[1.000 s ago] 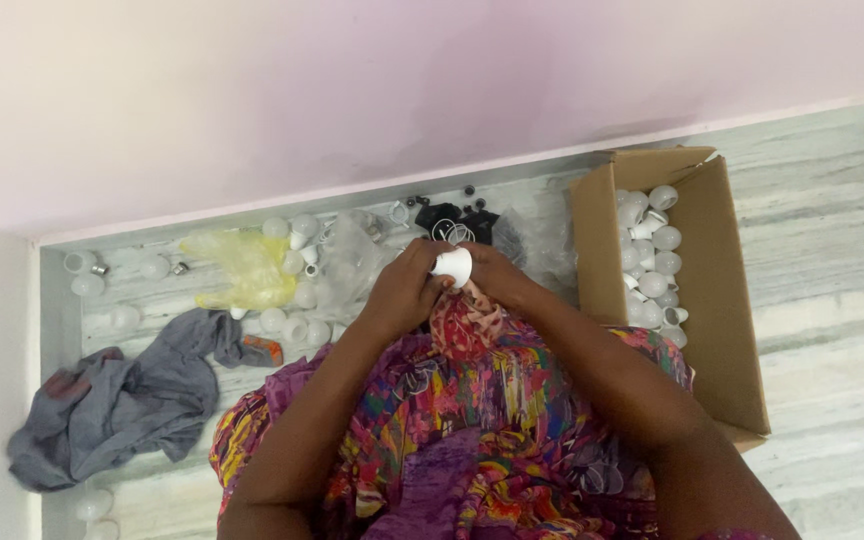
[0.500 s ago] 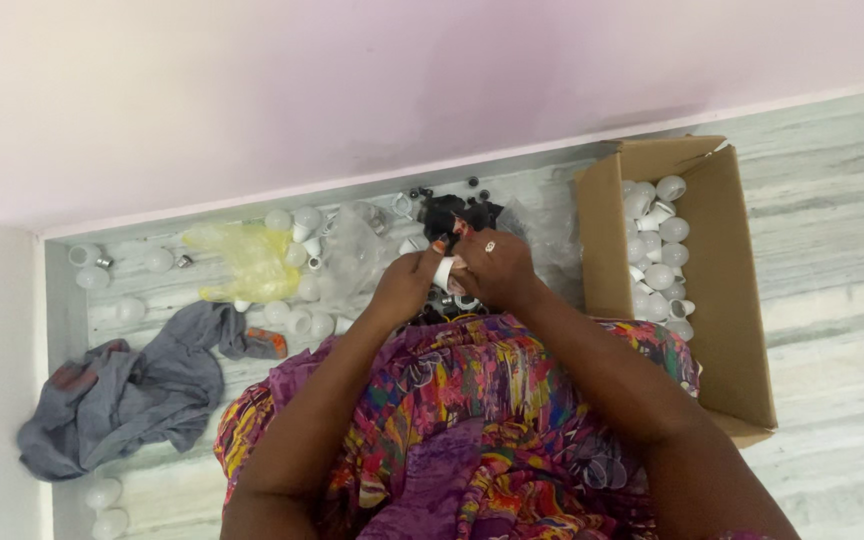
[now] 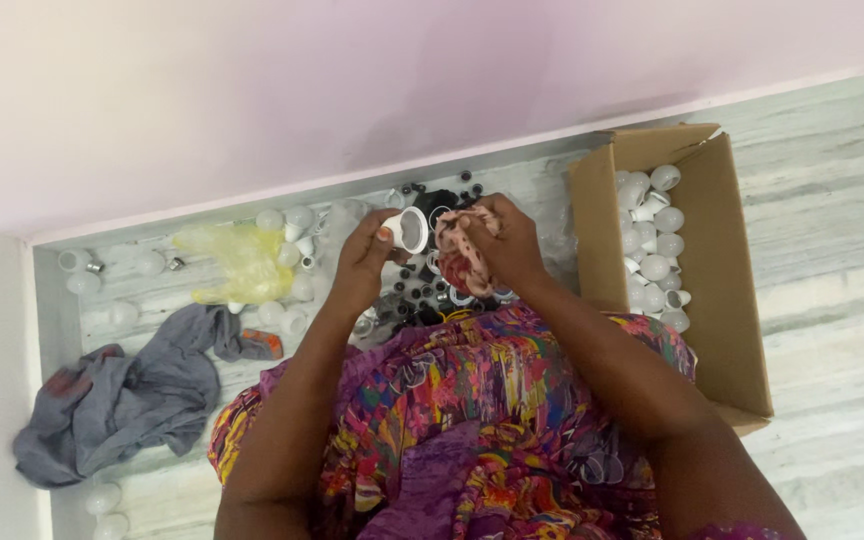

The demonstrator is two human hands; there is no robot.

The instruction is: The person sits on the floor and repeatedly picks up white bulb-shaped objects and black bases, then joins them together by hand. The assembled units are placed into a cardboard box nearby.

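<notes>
- Grey crumpled cloth [image 3: 117, 395] heaped on the pale marble floor [image 3: 832, 250] at far left, a small orange patch at its right end.
- Scattered white plastic bulb housings [image 3: 287, 222] along the wall, with a crinkled translucent yellow plastic bag [image 3: 237, 262] lying among them.
- Left hand [image 3: 364, 262] raised over the pile, fingers curled together, thumb and fingertips pinching a white cup-shaped plastic bulb housing [image 3: 409, 229] with its open mouth turned toward the other hand.
- Small black and white round parts [image 3: 422, 298] clustered on the floor just beneath both hands.
- Right hand [image 3: 507, 245] just beside the left, fingers closed tight around a bunched pink patterned rag [image 3: 459, 252], the rag near the housing's mouth; cannot tell whether touching.
- Bright multicoloured patterned garment [image 3: 472, 420] covering the lap below both forearms.
- Open brown cardboard box [image 3: 717, 300] at right, standing on the floor, holding a heap of white dome-shaped bulb covers [image 3: 654, 240] along its far side.
</notes>
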